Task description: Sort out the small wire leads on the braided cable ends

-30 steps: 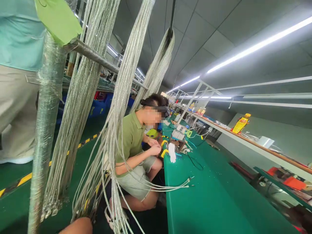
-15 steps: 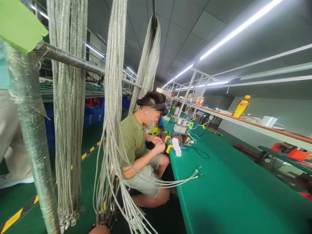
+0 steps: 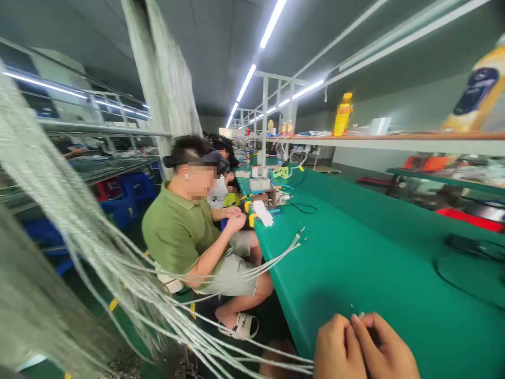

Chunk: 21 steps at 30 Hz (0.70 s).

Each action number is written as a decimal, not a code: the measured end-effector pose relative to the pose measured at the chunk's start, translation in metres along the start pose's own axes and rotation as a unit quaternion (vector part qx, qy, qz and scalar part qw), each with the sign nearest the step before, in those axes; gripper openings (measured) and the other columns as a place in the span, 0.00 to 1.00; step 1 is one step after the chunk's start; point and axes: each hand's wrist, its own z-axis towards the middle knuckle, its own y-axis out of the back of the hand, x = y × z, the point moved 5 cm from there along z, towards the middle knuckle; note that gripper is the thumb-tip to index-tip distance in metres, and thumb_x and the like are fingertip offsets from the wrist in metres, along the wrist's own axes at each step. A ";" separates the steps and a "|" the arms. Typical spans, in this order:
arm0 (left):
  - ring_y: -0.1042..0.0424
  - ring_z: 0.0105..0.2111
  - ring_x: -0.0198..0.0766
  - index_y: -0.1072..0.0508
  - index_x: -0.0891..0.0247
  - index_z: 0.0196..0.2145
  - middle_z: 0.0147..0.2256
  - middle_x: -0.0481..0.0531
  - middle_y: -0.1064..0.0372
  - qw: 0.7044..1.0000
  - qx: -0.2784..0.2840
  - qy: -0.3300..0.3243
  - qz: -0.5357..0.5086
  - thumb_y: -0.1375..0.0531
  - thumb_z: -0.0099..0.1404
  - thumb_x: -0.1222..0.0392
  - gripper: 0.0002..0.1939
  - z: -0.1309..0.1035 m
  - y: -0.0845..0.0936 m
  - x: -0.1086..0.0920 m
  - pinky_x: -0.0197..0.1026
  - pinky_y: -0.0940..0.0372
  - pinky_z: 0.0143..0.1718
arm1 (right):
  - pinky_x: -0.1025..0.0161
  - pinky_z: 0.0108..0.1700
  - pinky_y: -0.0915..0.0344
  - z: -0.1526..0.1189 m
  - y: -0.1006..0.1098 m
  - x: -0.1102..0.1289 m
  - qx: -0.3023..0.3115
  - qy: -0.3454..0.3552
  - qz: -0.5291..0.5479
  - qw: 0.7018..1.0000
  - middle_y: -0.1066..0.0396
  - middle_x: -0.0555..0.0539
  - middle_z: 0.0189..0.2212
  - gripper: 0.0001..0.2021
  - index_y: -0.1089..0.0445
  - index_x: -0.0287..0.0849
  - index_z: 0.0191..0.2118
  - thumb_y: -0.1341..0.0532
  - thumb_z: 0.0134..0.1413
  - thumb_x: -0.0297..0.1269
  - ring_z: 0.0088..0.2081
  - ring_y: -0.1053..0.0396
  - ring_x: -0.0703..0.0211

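Observation:
Low in the view, my left hand (image 3: 335,347) and my right hand (image 3: 384,345) meet over the green table (image 3: 363,258). Both have their fingers pinched together around a small pale tip, likely a cable end. Several pale braided cables (image 3: 252,350) run from the left to my left hand. Other cable ends (image 3: 295,241) lie on the table's near edge further off. A thick bundle of the same cables (image 3: 98,237) hangs at the left.
A person in a green shirt (image 3: 173,226) sits at the table's left edge, hands together. Beyond are a white glove (image 3: 262,213) and a small device (image 3: 260,184). A shelf (image 3: 366,141) on the right holds bottles. A black cable (image 3: 453,279) lies at the right.
The view has swung to the right and down. Both my hands have come into view with cables at them, and the hanging bundles have shifted left.

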 end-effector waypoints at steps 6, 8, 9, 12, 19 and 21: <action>0.33 0.30 0.38 0.35 0.60 0.30 0.28 0.50 0.31 0.996 0.052 -0.070 -0.026 0.54 0.74 0.57 0.16 0.000 0.016 -0.013 0.37 0.46 0.30 | 0.62 0.26 0.44 0.003 -0.002 0.004 -0.058 -0.039 0.127 0.989 0.40 0.53 0.18 0.20 0.38 0.46 0.23 0.39 0.55 0.56 0.22 0.44 0.60; 0.34 0.29 0.36 0.35 0.61 0.30 0.28 0.48 0.32 0.995 0.061 -0.077 -0.019 0.53 0.74 0.58 0.15 0.000 0.015 -0.015 0.37 0.48 0.30 | 0.64 0.23 0.47 0.004 -0.002 -0.001 -0.053 -0.061 0.152 0.985 0.43 0.56 0.15 0.21 0.38 0.46 0.24 0.40 0.56 0.57 0.19 0.47 0.62; 0.34 0.29 0.36 0.35 0.61 0.30 0.27 0.48 0.32 0.995 0.065 -0.080 -0.017 0.53 0.74 0.58 0.15 -0.001 0.014 -0.015 0.36 0.48 0.29 | 0.64 0.22 0.48 0.005 -0.002 -0.001 -0.053 -0.061 0.155 0.985 0.43 0.56 0.15 0.20 0.38 0.45 0.25 0.39 0.56 0.56 0.18 0.48 0.63; 0.35 0.27 0.35 0.34 0.61 0.31 0.26 0.47 0.34 0.994 0.068 -0.088 -0.005 0.53 0.73 0.57 0.15 -0.002 0.014 -0.016 0.36 0.49 0.28 | 0.65 0.22 0.49 0.009 0.008 0.005 -0.063 -0.045 0.165 0.983 0.40 0.55 0.15 0.20 0.35 0.43 0.23 0.33 0.49 0.54 0.19 0.47 0.65; 0.35 0.28 0.36 0.32 0.62 0.33 0.26 0.48 0.34 0.994 0.063 -0.082 -0.026 0.52 0.73 0.55 0.15 0.000 0.015 -0.011 0.35 0.49 0.28 | 0.66 0.25 0.49 0.031 0.090 0.044 -0.199 0.027 0.188 0.961 0.44 0.57 0.18 0.18 0.40 0.46 0.30 0.44 0.62 0.55 0.21 0.47 0.65; 0.34 0.29 0.37 0.32 0.62 0.33 0.27 0.48 0.34 0.995 0.057 -0.073 -0.045 0.53 0.74 0.54 0.15 0.000 0.016 -0.011 0.35 0.48 0.28 | 0.66 0.23 0.51 0.032 0.087 0.043 -0.136 0.021 0.167 0.976 0.44 0.58 0.18 0.17 0.41 0.47 0.33 0.43 0.62 0.54 0.20 0.48 0.65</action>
